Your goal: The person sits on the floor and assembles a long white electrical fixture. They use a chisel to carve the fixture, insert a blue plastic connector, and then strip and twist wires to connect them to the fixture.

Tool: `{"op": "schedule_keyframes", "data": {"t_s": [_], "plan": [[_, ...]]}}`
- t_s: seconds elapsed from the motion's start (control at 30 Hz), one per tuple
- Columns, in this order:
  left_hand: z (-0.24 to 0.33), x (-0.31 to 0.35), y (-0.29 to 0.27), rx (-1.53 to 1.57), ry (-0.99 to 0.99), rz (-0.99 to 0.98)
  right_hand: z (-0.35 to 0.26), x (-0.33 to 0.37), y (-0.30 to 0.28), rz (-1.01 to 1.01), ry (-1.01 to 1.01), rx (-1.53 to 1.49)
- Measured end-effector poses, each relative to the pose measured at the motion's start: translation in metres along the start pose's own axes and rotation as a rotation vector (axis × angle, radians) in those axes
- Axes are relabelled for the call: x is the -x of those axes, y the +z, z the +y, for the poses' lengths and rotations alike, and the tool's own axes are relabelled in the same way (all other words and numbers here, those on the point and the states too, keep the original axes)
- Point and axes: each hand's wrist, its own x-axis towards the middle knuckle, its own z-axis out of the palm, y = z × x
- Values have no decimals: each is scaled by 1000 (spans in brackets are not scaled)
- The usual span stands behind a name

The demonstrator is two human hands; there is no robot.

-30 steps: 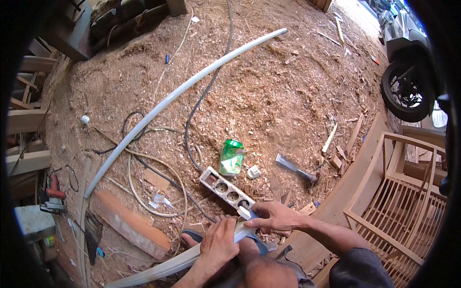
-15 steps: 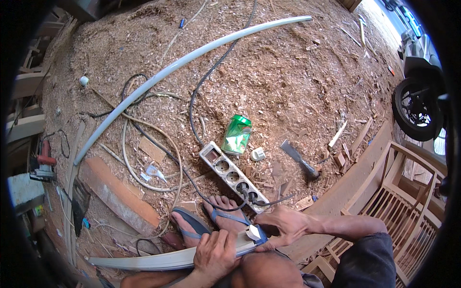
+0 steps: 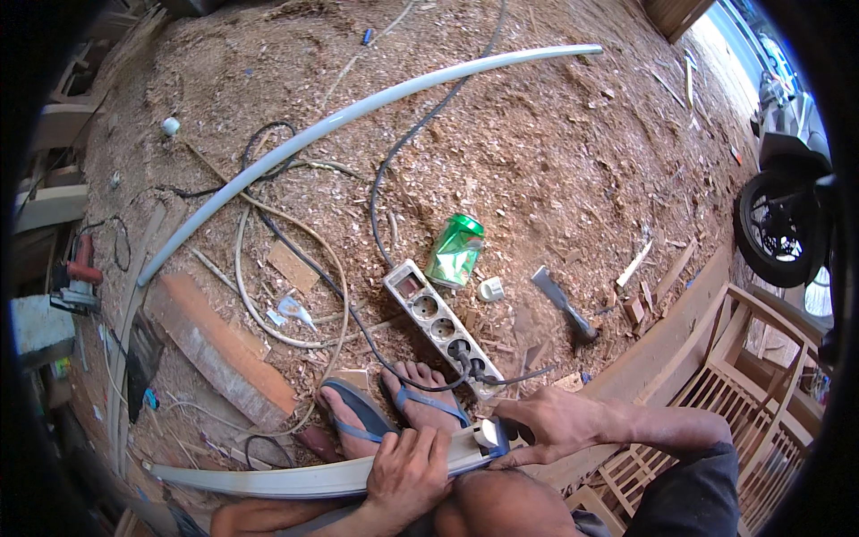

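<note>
A long, pale, curved strip (image 3: 268,481) lies across my lap near the lower edge, one end pointing left. My left hand (image 3: 409,470) is closed over it, fingers wrapped across its top. At the strip's right end, my right hand (image 3: 550,425) grips a small blue tool (image 3: 499,440), thumb and forefinger on either side of it. A white curled piece (image 3: 486,433) sticks up at the tool. My right hand covers much of the tool, so its exact kind does not show.
A power strip (image 3: 440,328) with plugs sits before my sandalled feet (image 3: 425,398). Beyond are a crushed green can (image 3: 455,251), a flat-bladed tool (image 3: 564,304), tangled cables (image 3: 335,268) and a curved pale tube (image 3: 358,109). A slatted wooden frame (image 3: 680,447) stands right, a motorbike wheel (image 3: 778,228) farther off.
The view has shifted slightly, so floor items appear farther right. My right hand and the blue tool sit a little farther from my left hand. Both grips look the same.
</note>
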Motion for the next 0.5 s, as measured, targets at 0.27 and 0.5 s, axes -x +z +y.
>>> {"op": "schedule_keyframes", "data": {"t_s": [0.27, 0.5], "plan": [[-3, 1, 3, -8, -27, -39, 14, -9, -3, -21, -78, -70], [-2, 2, 10, -67, -69, 18, 19, -5, 6, 8, 34, -140]]}}
